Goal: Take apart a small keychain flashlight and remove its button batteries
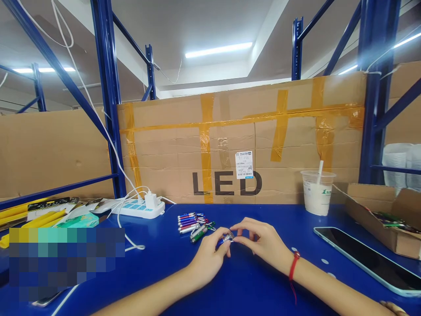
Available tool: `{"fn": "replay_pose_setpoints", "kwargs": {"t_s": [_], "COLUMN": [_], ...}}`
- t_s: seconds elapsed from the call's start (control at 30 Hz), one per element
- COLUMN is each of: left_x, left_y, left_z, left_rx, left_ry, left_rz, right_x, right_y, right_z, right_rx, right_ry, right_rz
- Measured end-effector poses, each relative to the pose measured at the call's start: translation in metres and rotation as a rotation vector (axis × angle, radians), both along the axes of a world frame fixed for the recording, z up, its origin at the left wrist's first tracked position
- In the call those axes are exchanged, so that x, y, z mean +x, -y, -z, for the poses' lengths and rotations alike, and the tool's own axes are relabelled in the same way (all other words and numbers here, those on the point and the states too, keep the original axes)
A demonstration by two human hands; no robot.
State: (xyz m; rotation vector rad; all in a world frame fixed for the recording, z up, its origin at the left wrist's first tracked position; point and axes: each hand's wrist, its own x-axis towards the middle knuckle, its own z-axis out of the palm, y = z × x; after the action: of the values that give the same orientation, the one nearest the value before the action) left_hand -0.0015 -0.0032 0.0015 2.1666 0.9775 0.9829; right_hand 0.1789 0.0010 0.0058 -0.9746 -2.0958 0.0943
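Note:
A small blue keychain flashlight point(225, 239) with a silver end is held above the blue tabletop, between my two hands. My left hand point(208, 256) grips its body with thumb and fingers closed. From the right, my right hand point(263, 239) pinches at the silver end; whether a tiny ring or part sits between those fingertips is too small to tell. Just behind my left hand lies a cluster of keychain flashlights point(189, 221) in blue, red and silver. A green flashlight point(199, 234) rests at the front of that cluster.
A white power strip point(140, 209) with cords lies left, near yellow packages point(42, 218). On the right are a lidded drink cup point(316, 195), a phone point(368, 259) and an open cardboard box point(371, 228) holding small items. A cardboard panel point(177, 153) stands behind.

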Motion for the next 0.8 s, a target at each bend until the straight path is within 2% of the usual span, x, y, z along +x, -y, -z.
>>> {"fn": "replay_pose_setpoints", "kwargs": {"t_s": [0.27,0.43,0.8], "left_x": [-0.0001,-0.0006,-0.0009], "left_y": [0.0007,0.0023,-0.0006], "left_z": [0.0009,0.0023,0.0026], "left_rx": [0.011,0.038,0.064], "left_ry": [-0.11,-0.148,-0.158], "left_rz": [0.018,0.044,0.035], "right_x": [0.0014,-0.0015,-0.0049], "right_y": [-0.0032,-0.0024,-0.0003], "right_z": [-0.0004,-0.0007,0.0018], "right_rx": [-0.035,-0.093,-0.362], "right_ry": [-0.001,-0.002,-0.106], "right_rz": [-0.015,0.046,0.088]}}
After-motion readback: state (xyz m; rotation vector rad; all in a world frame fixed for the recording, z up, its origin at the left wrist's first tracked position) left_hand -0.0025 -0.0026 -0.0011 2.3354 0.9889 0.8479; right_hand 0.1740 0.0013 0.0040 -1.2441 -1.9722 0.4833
